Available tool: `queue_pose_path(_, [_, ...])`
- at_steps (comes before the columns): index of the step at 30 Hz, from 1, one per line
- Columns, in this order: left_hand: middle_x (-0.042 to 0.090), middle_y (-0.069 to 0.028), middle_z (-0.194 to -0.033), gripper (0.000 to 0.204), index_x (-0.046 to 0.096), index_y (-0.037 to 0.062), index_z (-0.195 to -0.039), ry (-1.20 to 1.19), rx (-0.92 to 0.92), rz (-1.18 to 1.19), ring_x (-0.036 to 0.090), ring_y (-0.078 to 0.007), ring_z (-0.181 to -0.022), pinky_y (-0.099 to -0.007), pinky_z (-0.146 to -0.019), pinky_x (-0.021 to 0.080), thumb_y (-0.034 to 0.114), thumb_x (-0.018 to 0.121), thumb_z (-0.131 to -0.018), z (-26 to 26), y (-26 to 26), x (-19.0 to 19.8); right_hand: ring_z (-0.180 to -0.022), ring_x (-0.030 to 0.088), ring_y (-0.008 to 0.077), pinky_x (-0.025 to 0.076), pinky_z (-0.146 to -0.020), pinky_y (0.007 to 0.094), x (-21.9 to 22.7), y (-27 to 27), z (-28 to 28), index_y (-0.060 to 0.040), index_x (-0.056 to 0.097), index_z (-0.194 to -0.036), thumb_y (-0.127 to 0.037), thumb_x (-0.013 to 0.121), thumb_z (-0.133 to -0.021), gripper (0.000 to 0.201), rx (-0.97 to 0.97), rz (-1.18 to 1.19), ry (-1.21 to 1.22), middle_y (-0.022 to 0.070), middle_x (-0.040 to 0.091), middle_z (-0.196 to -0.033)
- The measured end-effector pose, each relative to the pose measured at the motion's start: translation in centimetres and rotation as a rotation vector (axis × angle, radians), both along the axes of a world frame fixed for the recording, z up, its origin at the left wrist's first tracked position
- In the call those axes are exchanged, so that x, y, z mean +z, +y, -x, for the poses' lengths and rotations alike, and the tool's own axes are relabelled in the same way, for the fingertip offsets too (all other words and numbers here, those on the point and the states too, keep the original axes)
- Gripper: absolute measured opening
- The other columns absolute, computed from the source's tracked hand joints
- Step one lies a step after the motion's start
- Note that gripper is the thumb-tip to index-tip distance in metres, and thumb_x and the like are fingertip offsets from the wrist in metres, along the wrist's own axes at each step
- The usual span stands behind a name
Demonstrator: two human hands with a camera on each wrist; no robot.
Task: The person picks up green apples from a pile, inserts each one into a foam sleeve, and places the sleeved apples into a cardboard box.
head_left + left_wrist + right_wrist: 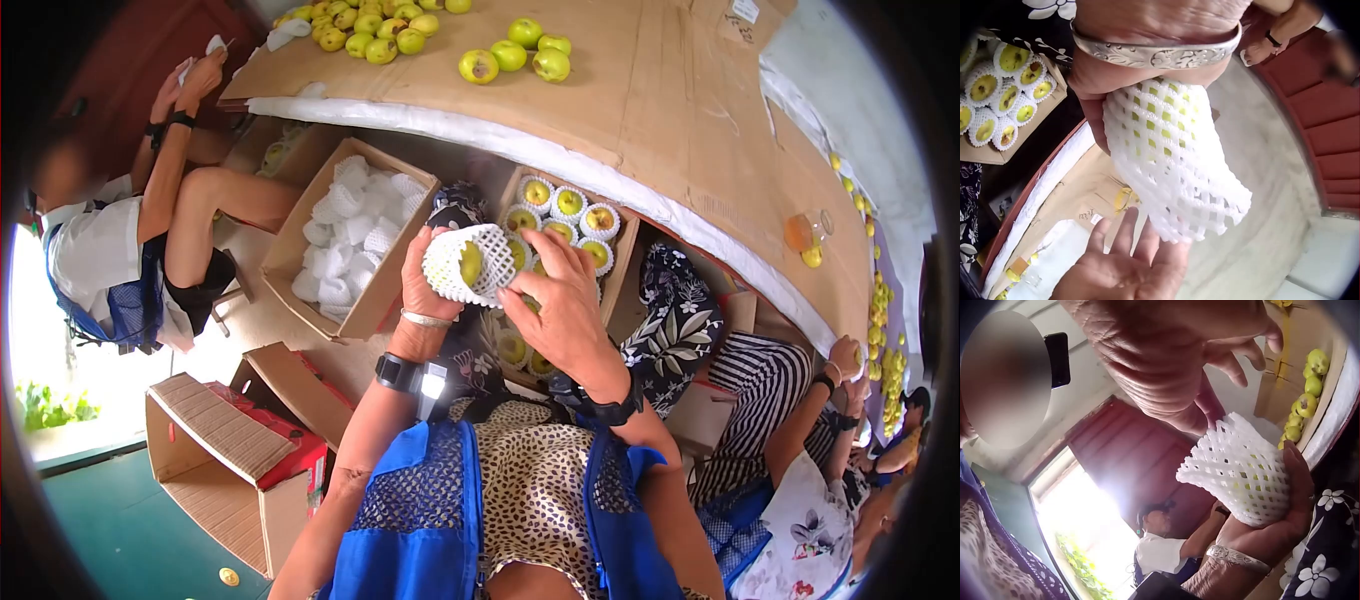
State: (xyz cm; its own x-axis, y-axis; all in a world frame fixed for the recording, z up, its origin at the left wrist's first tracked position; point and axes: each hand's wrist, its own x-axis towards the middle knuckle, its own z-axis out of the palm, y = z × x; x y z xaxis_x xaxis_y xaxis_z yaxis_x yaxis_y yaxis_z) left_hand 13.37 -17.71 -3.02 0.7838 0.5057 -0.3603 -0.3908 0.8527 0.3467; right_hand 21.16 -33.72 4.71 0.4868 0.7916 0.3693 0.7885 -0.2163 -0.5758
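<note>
In the head view my left hand (428,285) holds a yellow-green apple (470,263) inside a white foam net sleeve (455,275). The left wrist view shows the mesh sleeve (1166,156) hanging past the fruit, its loose end flared. My left fingers (1297,487) curve round the covered end in the right wrist view. At the flared end is my right hand (565,300), its fingers spread and its thumb right by the mesh edge. Beyond the hands, a carton (622,250) holds several apples in foam nets.
To the left stands a carton of white foam nets (350,235). Loose apples (510,55) lie on the cardboard-covered table (640,110) ahead. Opened cartons (215,440) are at lower left. People sit on both sides, one in a white shirt (95,240).
</note>
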Motion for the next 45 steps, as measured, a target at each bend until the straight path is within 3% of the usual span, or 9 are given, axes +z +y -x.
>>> queue_pose_path(5, [0.063,-0.0089,-0.093,0.024,0.06,0.0011,-0.093,0.138,-0.023,-0.269,0.061,-0.0201,-0.087,-0.0334,-0.08,0.049,0.024,0.056,-0.086,-0.1,-0.2,-0.5,-0.11,0.048,0.0335,0.036,-0.092,0.0417,-1.2,-0.8,-0.8,-0.0053,0.065,-0.078,-0.015,0.066,-0.074,0.011,-0.049,-0.147,0.22,0.0179,0.052,-0.119])
queue_pose_path(15, [0.063,-0.0072,-0.084,0.021,0.058,0.0024,-0.091,0.154,-0.04,-0.244,0.062,-0.0165,-0.073,-0.029,-0.067,0.051,0.022,0.058,-0.084,-1.0,-1.3,-0.4,-0.107,0.053,0.0311,0.042,-0.09,0.0353,-4.6,0.8,-0.2,-0.0032,0.059,-0.101,-0.013,0.069,-0.073,0.032,-0.01,-0.326,0.717,0.0197,0.05,-0.12])
queue_pose_path(16, [0.063,-0.0076,-0.084,0.021,0.058,0.0023,-0.092,0.159,0.0,-0.242,0.062,-0.0175,-0.074,-0.03,-0.068,0.051,0.021,0.059,-0.083,-1.0,-1.4,-0.7,-0.102,0.055,0.0265,0.047,-0.081,0.0319,-5.0,1.1,-0.6,-0.0004,0.054,-0.105,-0.013,0.067,-0.076,0.035,0.051,-0.351,0.569,0.0181,0.053,-0.114])
queue_pose_path(19, [0.063,-0.0073,-0.084,0.021,0.058,0.0024,-0.092,0.218,-0.005,-0.135,0.062,-0.0181,-0.074,-0.0307,-0.068,0.052,0.021,0.06,-0.082,-1.0,-1.5,0.1,-0.096,0.056,0.02,0.049,-0.07,0.0272,-4.8,1.4,-0.5,0.0012,0.049,-0.11,-0.014,0.066,-0.078,0.039,-0.001,-0.495,0.948,0.0156,0.055,-0.108])
queue_pose_path(23, [0.062,-0.0071,-0.084,0.019,0.058,0.0023,-0.092,0.181,-0.042,-0.164,0.062,-0.0178,-0.076,-0.0304,-0.07,0.051,0.019,0.059,-0.081,-0.8,-1.2,-0.3,-0.08,0.058,0.0157,0.049,-0.06,0.0271,-4.1,1.7,-0.8,0.0019,0.045,-0.112,-0.016,0.064,-0.081,0.041,-0.136,-0.395,0.811,0.0121,0.058,-0.097])
queue_pose_path(28, [0.063,-0.0079,-0.084,0.02,0.058,-0.0004,-0.093,0.191,-0.007,-0.195,0.062,-0.018,-0.074,-0.0309,-0.069,0.051,0.016,0.057,-0.081,-0.9,-1.2,-0.9,-0.052,0.058,0.022,0.046,-0.05,0.0316,-6.3,2.6,-1.4,-0.0015,0.054,-0.086,-0.02,0.066,-0.079,0.023,-0.168,-0.233,0.499,0.012,0.058,-0.062])
queue_pose_path(38, [0.065,-0.0084,-0.077,0.02,0.058,0.0031,-0.09,0.355,0.023,-0.219,0.063,-0.0214,-0.065,-0.0324,-0.063,0.053,0.02,0.057,-0.08,-1.4,-0.1,-3.1,-0.059,0.06,0.0282,0.046,-0.05,0.0352,-3.7,2.4,0.5,-0.0066,0.053,-0.081,-0.01,0.06,-0.078,0.009,-0.017,-0.228,0.06,0.0099,0.06,-0.066])
queue_pose_path(43, [0.063,-0.0071,-0.078,0.014,0.058,0.0019,-0.089,0.18,0.112,-0.053,0.061,-0.019,-0.065,-0.0303,-0.06,0.051,0.014,0.058,-0.08,-1.8,-1.3,-1.3,-0.053,0.056,0.0106,0.042,-0.048,0.0249,-5.0,2.1,-0.9,-0.0022,0.058,-0.084,-0.01,0.061,-0.081,0.01,-0.192,-0.4,0.598,0.007,0.059,-0.061])
queue_pose_path(45, [0.063,-0.0073,-0.081,0.016,0.058,0.002,-0.088,0.213,0.082,-0.113,0.062,-0.019,-0.071,-0.0314,-0.065,0.051,0.017,0.056,-0.082,-1.6,-1.1,-1.7,-0.054,0.057,0.0132,0.044,-0.05,0.0252,-5.3,1.3,-1.4,-0.0019,0.058,-0.087,-0.011,0.063,-0.08,0.012,-0.144,-0.322,0.665,0.0063,0.061,-0.065])
